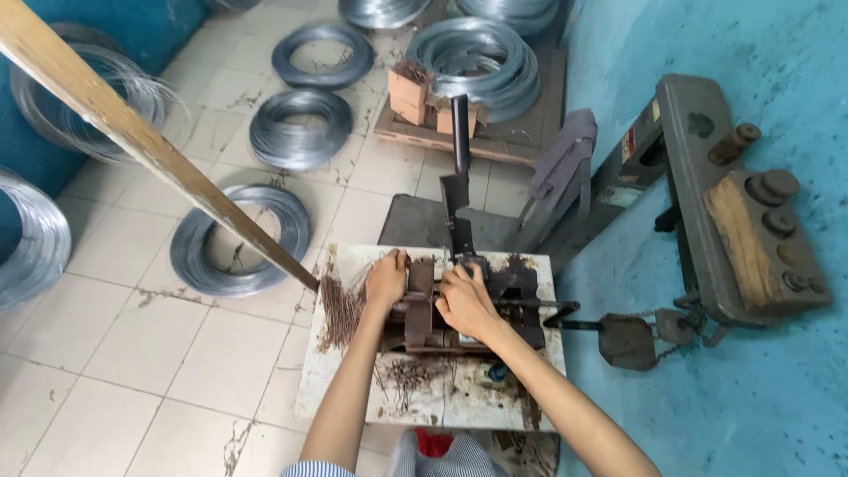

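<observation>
A small rusty metal press-like machine (pixel 508 291) is bolted on a worn white bench top (pixel 459 402). My left hand (pixel 386 279) rests on the machine's left side, fingers curled over its edge, beside a bundle of short rusty wire pieces (pixel 338 311). My right hand (pixel 464 299) is closed on the middle of the machine, on a part I cannot make out. An upright black lever (pixel 459 168) rises from the machine. More cut wire bits (pixel 411 375) lie scattered on the bench front.
A long wooden pole (pixel 150 146) slants from top left down to the bench. Several coils of grey wire (pixel 300 128) lie on the tiled floor. A heavy grey machine (pixel 707 194) stands by the blue wall at right. Small cardboard boxes (pixel 415 93) sit on a pallet.
</observation>
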